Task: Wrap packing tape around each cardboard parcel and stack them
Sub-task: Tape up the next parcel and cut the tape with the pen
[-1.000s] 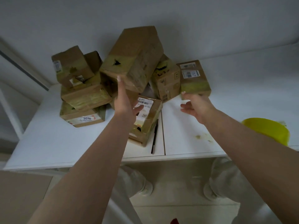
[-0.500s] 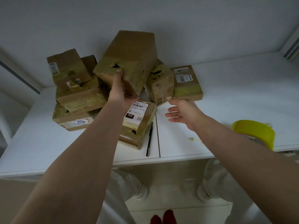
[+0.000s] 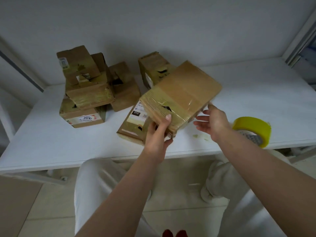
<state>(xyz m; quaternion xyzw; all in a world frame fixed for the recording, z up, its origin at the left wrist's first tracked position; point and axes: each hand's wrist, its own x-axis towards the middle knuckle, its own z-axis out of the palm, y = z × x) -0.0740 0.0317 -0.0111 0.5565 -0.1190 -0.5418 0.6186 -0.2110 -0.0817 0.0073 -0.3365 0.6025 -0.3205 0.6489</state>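
My left hand [image 3: 158,132] grips the near corner of a large brown cardboard parcel [image 3: 181,96], part-wrapped in clear tape and torn on its front face, held tilted above the table. My right hand [image 3: 211,121] is open beside the parcel's right edge, fingers spread, touching or nearly touching it. Under the parcel lies a flat labelled parcel [image 3: 135,124]. A yellow roll of packing tape [image 3: 253,129] stands at the table's front right. A heap of taped parcels [image 3: 89,93] sits at the back left, with another parcel [image 3: 153,71] upright behind the held one.
The white table [image 3: 42,142] runs against a white wall. Small tape scraps [image 3: 201,136] lie near the front edge. My legs in white trousers [image 3: 95,185] are below the table edge. A white frame [image 3: 301,38] stands at the right.
My left hand has lifted the large parcel off the heap and brought it down and toward me, over the flat labelled parcel. My right hand has moved up to its right side.
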